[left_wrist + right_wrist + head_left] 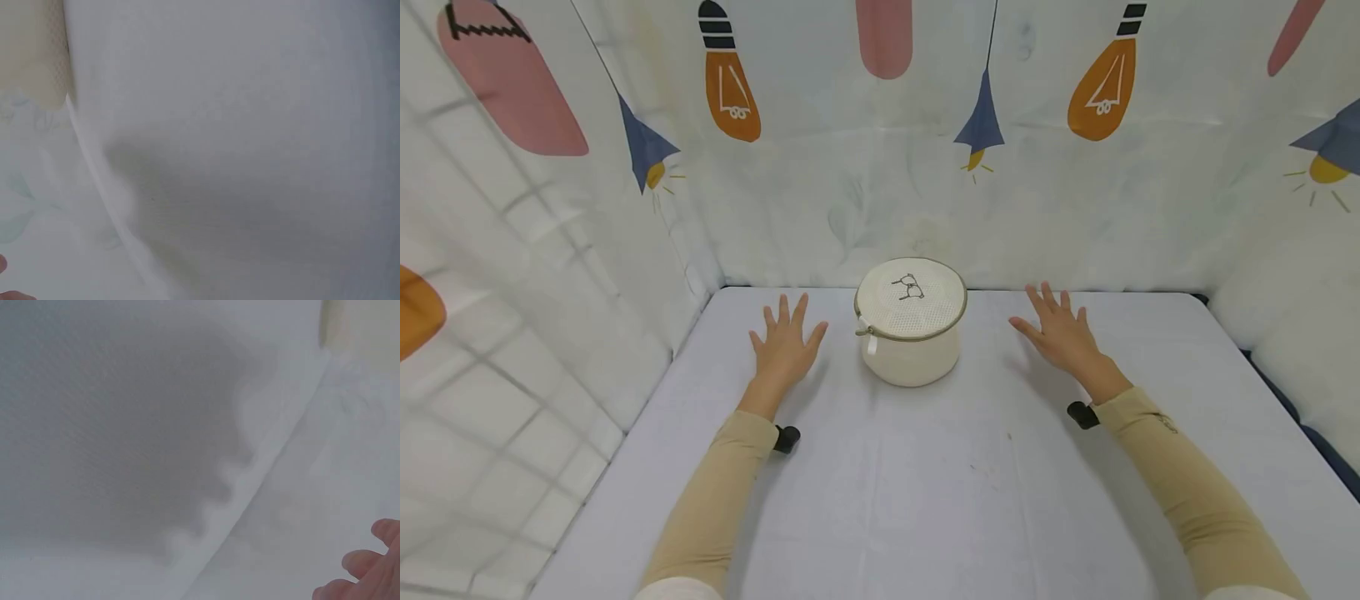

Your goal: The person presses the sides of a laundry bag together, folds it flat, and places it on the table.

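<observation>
A round cream mesh laundry bag stands upright at the back of the table, its lid zipped round the edge and marked with a small dark line drawing. The zipper pull hangs at its front left. To the left of the bag, my left hand is held over the table with fingers spread. On the other side my right hand is likewise spread, apart from the bag and casting a shadow. Neither hand holds anything. In the left wrist view, part of the mesh bag shows at the upper left.
A white cloth covers the table. Behind it hangs a pale curtain printed with bulbs and lamps, close to the bag. Another curtain side rises along the left edge. Black wrist cameras sit under both wrists.
</observation>
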`<action>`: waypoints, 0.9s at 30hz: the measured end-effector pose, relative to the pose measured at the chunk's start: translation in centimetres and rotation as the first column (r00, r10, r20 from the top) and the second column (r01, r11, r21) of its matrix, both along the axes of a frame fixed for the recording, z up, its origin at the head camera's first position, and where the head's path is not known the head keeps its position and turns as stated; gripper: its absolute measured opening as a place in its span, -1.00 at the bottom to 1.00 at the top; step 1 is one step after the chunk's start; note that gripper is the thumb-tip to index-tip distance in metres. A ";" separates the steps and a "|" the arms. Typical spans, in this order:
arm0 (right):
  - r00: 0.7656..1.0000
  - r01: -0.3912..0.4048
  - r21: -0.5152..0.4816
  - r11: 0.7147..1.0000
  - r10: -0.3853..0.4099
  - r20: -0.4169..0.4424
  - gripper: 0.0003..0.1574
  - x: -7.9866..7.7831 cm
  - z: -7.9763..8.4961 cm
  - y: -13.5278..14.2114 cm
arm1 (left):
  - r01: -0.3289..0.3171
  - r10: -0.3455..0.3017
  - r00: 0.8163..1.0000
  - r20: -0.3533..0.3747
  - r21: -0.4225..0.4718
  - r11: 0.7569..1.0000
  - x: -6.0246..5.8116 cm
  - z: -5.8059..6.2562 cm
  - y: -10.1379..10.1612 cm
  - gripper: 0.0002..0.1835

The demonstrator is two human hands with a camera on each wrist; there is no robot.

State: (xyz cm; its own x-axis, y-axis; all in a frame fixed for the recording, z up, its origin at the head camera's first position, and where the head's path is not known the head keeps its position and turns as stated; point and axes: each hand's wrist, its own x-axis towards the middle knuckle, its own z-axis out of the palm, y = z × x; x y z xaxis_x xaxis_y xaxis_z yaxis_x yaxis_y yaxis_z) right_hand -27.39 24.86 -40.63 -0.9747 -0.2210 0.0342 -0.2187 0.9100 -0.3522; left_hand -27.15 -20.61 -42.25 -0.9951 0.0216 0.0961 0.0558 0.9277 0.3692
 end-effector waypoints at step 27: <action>0.992 -0.125 -0.132 0.983 0.120 -0.045 0.03 0.9 2.0 -2.6 | 0.078 -0.051 0.992 -0.117 0.243 0.967 1.1 1.6 1.4 -0.24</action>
